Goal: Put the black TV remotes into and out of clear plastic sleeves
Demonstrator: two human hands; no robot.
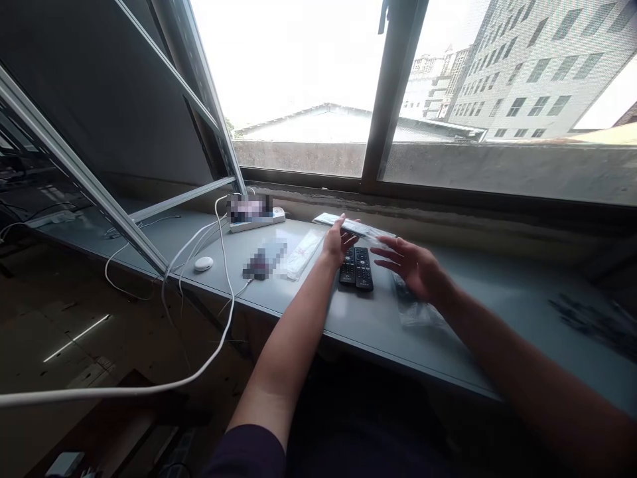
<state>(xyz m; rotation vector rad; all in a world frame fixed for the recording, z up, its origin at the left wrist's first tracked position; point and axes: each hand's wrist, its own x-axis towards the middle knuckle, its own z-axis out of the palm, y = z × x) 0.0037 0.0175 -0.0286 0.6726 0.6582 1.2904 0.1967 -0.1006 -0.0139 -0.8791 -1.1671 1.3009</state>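
Note:
My left hand (338,242) grips a long, flat packet in clear plastic (355,226), holding it above the table, thumb on top. What is inside looks pale, but I cannot make it out. My right hand (413,262) is at the packet's right end, fingers stretched and apart; whether the fingertips touch the plastic is unclear. Below the packet, two black remote controls (355,269) lie side by side, buttons up. Under my right hand is a crumpled clear plastic bag (418,312). A second flat plastic packet (302,254) rests left of my left hand.
The grey table (368,332) runs along the window. On its left are a white power strip (257,220), a round white device (204,263) and a blurred-out item (265,259). A white cable (231,292) hangs over the front edge. A metal frame (149,255) stands at left; dark items (592,322) lie far right.

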